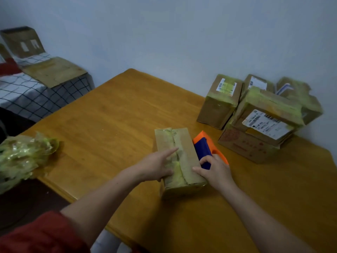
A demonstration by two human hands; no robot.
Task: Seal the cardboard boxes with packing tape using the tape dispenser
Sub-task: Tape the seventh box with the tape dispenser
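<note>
With straight fingers I'm pressing my left hand (157, 166) on the box (187, 143), my right hand (217, 171) gripping the tape dispenser (203, 147), aiming squarely along the seam (175, 143).

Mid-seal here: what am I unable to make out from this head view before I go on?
All in the head view:
1. Far end and right side of the box: turned away from the camera. Part of its top seam lies under the left hand.
2. The tape dispenser: roll and blade hidden by the box and the right hand.
3. The labels on the stacked boxes: print too small and blurred.
4. The crumpled tape pile: cut off by the left edge.
</note>
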